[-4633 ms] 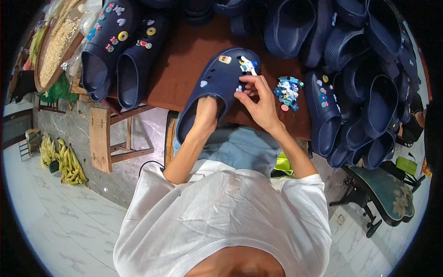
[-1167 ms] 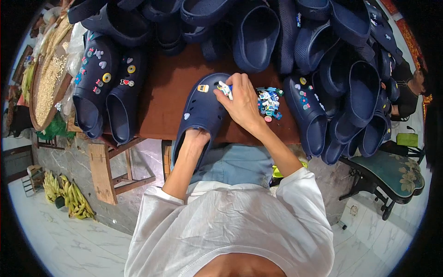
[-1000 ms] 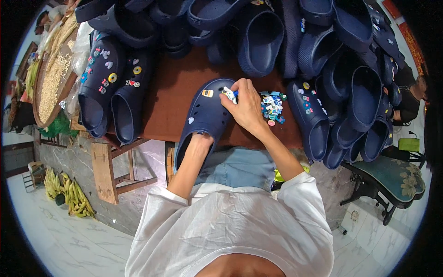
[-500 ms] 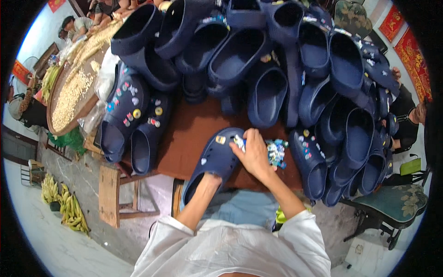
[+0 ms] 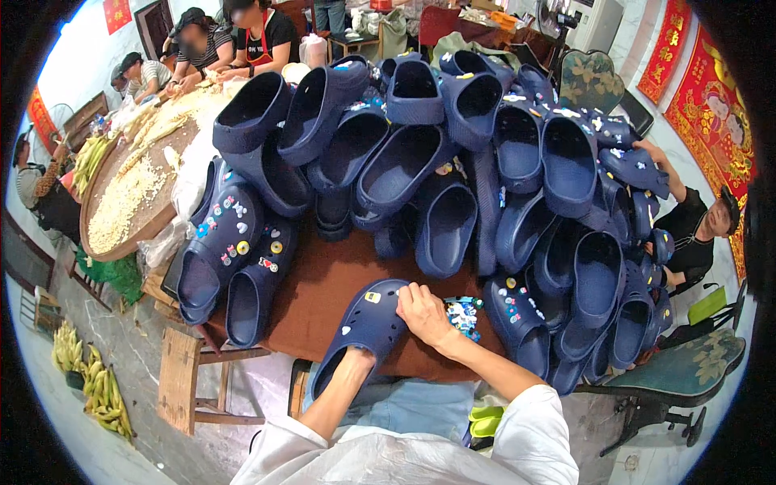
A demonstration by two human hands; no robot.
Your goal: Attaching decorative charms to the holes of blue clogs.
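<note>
Left hand is inside the clog, right hand bunched over it, white charm now hidden, grips unclear.

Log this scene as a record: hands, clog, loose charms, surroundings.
Left hand: partly inside the clog, fingers hidden
Right hand: at the clog's toe; what lies under it is hidden
Clog: navy, yellow charm and pale heart on top
Loose charms: heaped on brown table, right of the clog
Surroundings: piled navy clogs, tray of pale kernels
</note>
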